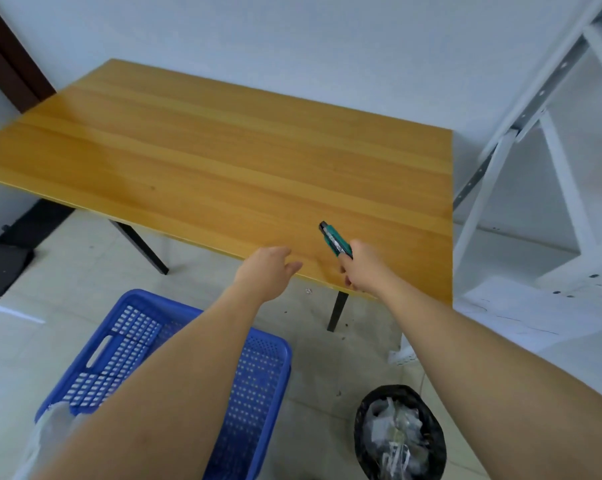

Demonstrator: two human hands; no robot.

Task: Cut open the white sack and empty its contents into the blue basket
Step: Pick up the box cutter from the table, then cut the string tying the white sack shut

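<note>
Head view: the right hand (363, 265) grips a green utility knife (334, 240) over the wooden table (223, 161) near its front edge; no writing on it is legible. The left hand (270, 271) hovers beside it, fingers relaxed, holding nothing. The blue basket (258, 375) sits on the floor below, beside a black bin (398, 433). Pale plastic (48, 434), possibly the sack, shows at the basket's near corner.

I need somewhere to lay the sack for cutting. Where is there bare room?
The wooden table is bare from its far edge to the near edge; only the near right part is taken, by the left hand and the right hand gripping the green knife. The floor is crowded by the blue basket and bin.
</note>
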